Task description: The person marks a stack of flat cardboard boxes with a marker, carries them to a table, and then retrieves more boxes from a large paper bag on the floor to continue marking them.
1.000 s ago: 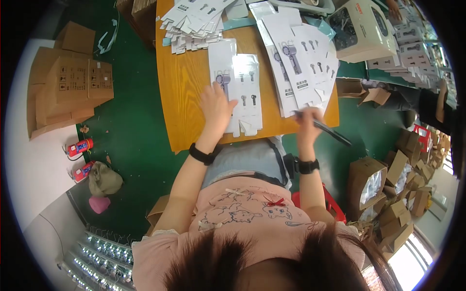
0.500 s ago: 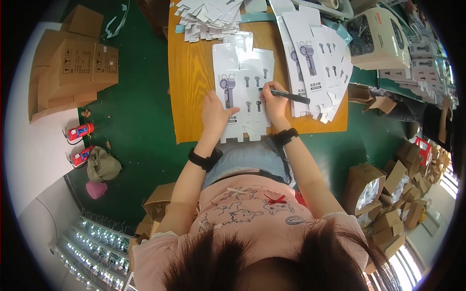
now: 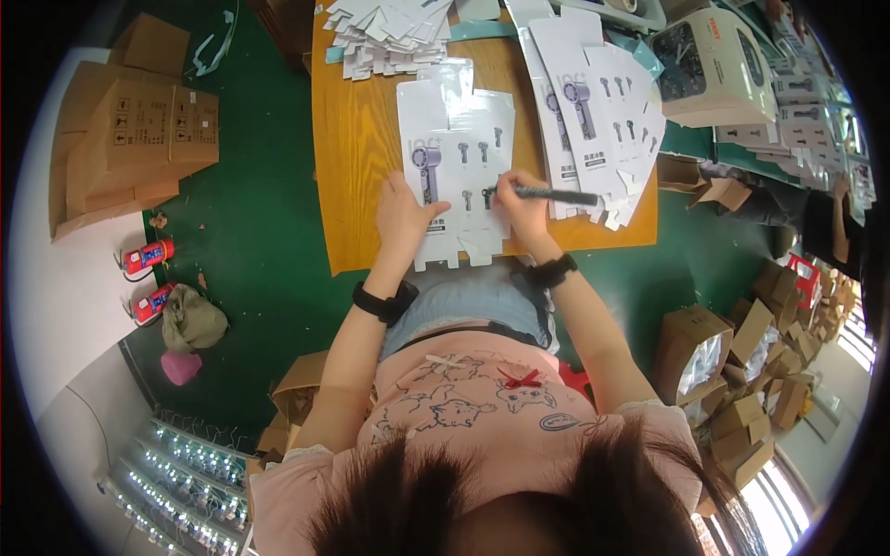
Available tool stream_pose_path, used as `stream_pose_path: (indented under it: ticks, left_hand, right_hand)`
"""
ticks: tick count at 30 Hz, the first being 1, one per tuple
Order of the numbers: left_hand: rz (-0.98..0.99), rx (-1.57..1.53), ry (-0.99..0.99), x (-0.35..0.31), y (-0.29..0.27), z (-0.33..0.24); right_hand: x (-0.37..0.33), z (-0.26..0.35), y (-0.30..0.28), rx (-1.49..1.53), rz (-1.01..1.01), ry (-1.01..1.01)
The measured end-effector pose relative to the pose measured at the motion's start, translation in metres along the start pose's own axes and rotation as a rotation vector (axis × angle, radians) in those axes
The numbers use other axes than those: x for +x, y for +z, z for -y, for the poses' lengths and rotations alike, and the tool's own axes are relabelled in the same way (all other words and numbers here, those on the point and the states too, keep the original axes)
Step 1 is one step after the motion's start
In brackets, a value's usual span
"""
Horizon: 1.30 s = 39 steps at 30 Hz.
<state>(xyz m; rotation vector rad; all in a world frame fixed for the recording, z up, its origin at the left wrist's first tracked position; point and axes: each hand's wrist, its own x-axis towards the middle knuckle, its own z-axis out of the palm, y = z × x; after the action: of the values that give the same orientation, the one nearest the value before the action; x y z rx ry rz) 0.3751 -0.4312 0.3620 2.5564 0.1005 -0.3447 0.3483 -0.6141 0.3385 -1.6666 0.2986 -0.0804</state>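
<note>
A flat, unfolded white carton point(image 3: 454, 130) printed with pictures of handheld fans lies on the wooden table point(image 3: 362, 130) before me. My left hand point(image 3: 405, 220) rests on its lower left edge, thumb stretched over the print and away from the fingers. A black marker pen point(image 3: 561, 195) is gripped in my right hand point(image 3: 524, 208), at the carton's right edge. Its tip is by the lower row of small fan pictures; whether it touches the board I cannot tell. Dark bands circle both my wrists.
More flat cartons point(image 3: 593, 120) overlap to the right, and a messy pile of them point(image 3: 394, 37) lies at the far left. A cream-coloured machine point(image 3: 718, 65) stands beyond the right. Brown boxes point(image 3: 139, 130) and fire extinguishers point(image 3: 148, 255) are on the left; another person point(image 3: 825, 218) is at far right.
My right hand has moved slightly down the carton with the marker pen, which now lies more level. My left hand stays on the carton's edge. The whole view has shifted a little.
</note>
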Motion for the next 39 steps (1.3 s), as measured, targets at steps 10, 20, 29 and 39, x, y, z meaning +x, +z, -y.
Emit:
stream_pose_path:
  ticks: [10, 20, 29, 39]
  left_hand:
    - [-0.017, -0.023, 0.013, 0.000, 0.000, 0.000]
    - [0.081, -0.388, -0.051, -0.007, -0.025, -0.011]
    - [0.148, -1.047, 0.300, 0.028, 0.004, -0.135]
    - [-0.188, 0.137, 0.182, 0.024, 0.009, -0.031]
  right_hand:
    - [-0.031, -0.009, 0.000, -0.243, 0.288, -0.148]
    - [-0.037, 0.005, -0.032, -0.033, 0.184, 0.073]
    - [-0.069, 0.041, -0.125, 0.074, -0.546, 0.005]
    - [-0.046, 0.021, -0.063, -0.028, -0.134, 0.048]
